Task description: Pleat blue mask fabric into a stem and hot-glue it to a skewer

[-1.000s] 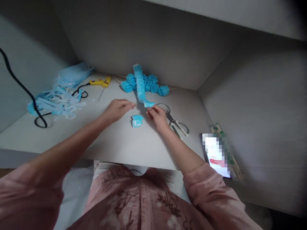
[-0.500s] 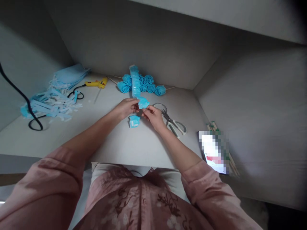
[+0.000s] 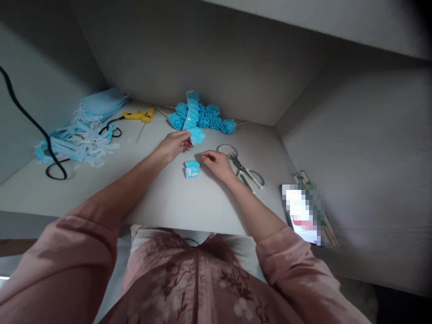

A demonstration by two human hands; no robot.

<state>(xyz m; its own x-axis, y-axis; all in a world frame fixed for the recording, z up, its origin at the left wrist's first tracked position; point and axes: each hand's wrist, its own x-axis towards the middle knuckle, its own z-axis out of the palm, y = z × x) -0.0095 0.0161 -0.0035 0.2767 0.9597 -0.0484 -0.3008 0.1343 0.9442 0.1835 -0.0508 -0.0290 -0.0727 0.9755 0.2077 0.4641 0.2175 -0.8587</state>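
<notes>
1. Far left on my feed, a heap of cut scraps (image 3: 86, 146) lies loosely tangled; I can't separate one piece from another. A glue gun (image 3: 141, 115) sits just beyond it, its nozzle hard to make out.
2. The left hand (image 3: 173, 145) has the near end of the pleated blue strip (image 3: 192, 118) pinched between thumb and fingertips. I judge this the nearer hand, since it is already on the strip.
3. The strip lies ahead of both hands, its long axis running from the pinch away toward the back wall. It crosses in front of the blue flowers (image 3: 212, 111), hiding some; whether it rests on them I can't tell.
4. Between the hands, closer to the body, a small folded blue piece (image 3: 192, 170) lies on the table, untouched.
5. The right hand (image 3: 218, 165) is near the strip's close end but apart from it, fingers curled in. I can't tell whether they hold anything.
6. Right of that hand, the scissors (image 3: 240, 164) lie with blades against a clear ring. Farther right, the phone (image 3: 299, 207) has its screen blurred and partly covers some sticks (image 3: 332, 235).
</notes>
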